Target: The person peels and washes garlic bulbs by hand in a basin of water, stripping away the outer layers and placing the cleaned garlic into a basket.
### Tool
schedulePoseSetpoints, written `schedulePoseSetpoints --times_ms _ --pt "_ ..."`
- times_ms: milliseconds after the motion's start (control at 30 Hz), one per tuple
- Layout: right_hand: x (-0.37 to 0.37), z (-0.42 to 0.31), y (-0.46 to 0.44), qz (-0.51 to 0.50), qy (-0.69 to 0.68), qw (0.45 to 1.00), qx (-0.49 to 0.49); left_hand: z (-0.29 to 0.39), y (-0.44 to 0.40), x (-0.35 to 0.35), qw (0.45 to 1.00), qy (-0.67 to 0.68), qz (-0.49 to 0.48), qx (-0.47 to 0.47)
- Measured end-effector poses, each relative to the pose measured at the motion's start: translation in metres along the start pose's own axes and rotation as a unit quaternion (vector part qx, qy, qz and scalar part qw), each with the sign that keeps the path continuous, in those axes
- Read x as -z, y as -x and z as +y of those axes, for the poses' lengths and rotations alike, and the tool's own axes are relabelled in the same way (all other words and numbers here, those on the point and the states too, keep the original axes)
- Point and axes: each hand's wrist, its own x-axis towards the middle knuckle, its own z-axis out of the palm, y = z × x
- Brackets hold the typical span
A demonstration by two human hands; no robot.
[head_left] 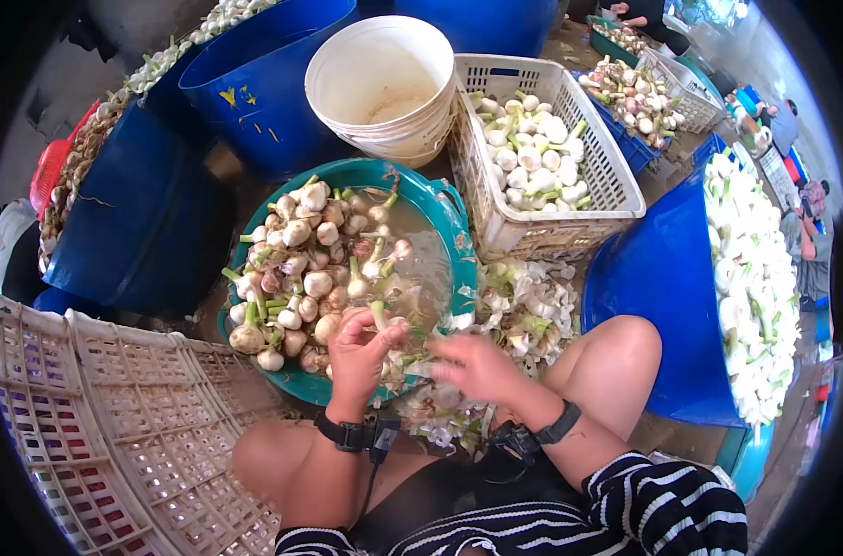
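Note:
My left hand is closed around a garlic bulb, whose pale green stem sticks up between the fingers. Most of that bulb is hidden by the hand. To its right, my right hand is smeared by motion, so its fingers and anything in them are unclear. Both hands are over the near rim of a green tub of murky water. Inside the tub lies a heap of unpeeled garlic bulbs, brownish and white with short stems. Loose garlic skins are piled on the floor right of the tub.
A white bucket stands behind the tub, beside a white crate of peeled garlic. Blue barrels rise at left; another blue barrel at right is heaped with garlic. A slatted basket borders my left. Other people work at far right.

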Motion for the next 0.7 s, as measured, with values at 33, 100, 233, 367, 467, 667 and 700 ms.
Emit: schedulePoseSetpoints --times_ms 33,100,233,367,467,667,700 --pt "0.004 -0.008 -0.013 -0.001 0.001 1.0 -0.003 -0.001 0.001 -0.001 1.0 0.002 -0.001 0.003" --pt "0.02 -0.023 -0.04 0.059 -0.155 0.986 0.037 0.0 0.001 -0.004 0.994 0.025 -0.097 0.034" --pt "0.027 -0.027 -0.054 -0.133 -0.283 0.942 -0.121 -0.006 -0.003 0.005 0.99 0.072 -0.089 0.087" --pt "0.012 -0.03 -0.034 -0.076 -0.101 0.991 0.037 -0.009 -0.002 0.008 0.978 0.153 -0.021 0.143" --pt "0.013 -0.03 -0.019 -0.087 -0.141 0.986 -0.03 -0.006 -0.004 0.007 0.986 0.12 -0.03 0.112" --pt "0.026 -0.037 -0.038 -0.038 -0.26 0.96 -0.092 -0.006 -0.005 0.0 0.981 0.152 -0.026 0.113" --pt "0.025 -0.042 -0.041 -0.035 -0.294 0.95 -0.096 -0.004 -0.005 -0.001 0.982 0.152 -0.027 0.113"
